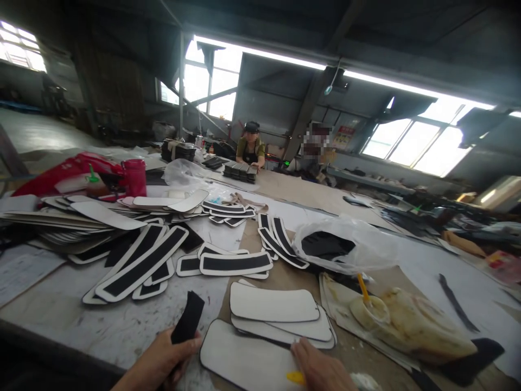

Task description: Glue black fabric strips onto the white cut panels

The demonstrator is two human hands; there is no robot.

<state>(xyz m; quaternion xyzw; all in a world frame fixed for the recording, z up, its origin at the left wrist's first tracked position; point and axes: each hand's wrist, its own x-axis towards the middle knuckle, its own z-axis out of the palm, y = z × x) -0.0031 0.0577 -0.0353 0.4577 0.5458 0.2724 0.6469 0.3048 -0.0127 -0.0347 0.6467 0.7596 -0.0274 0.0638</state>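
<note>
Clock centred on the near white panel (244, 355), 12 pointing away from the worker.

Left hand (181, 353), at 9: pinching a black strip (190, 315) by its lower end, thumb on the near face; the rest stands up free, bent a little near the top. Right hand (319, 366), at 3: fingertips down on the panel's right end, a yellow piece (296, 377) poking out by them. Whether it is gripped or merely lies beneath, I cannot tell.

The panel lies flat on brown paper over the counter (134, 331). A small stack of similar white panels (274, 304) sits at 1. Toward 11 and 12, panels with black strips (236, 263) overlap loosely. At 2, a pot (370, 312) with a yellow stick (363, 287) in it. Far off at 12, a co-worker (250, 146) leans over a dark bundle (239, 172).

Handling, my guess: the strip looks light and limp, apt to curl; best taken at both ends and kept taut. The panel looks thin, light, springy rather than brittle, perhaps slick on its face; hold by the dark edge, flat fingers steadying one end.
</note>
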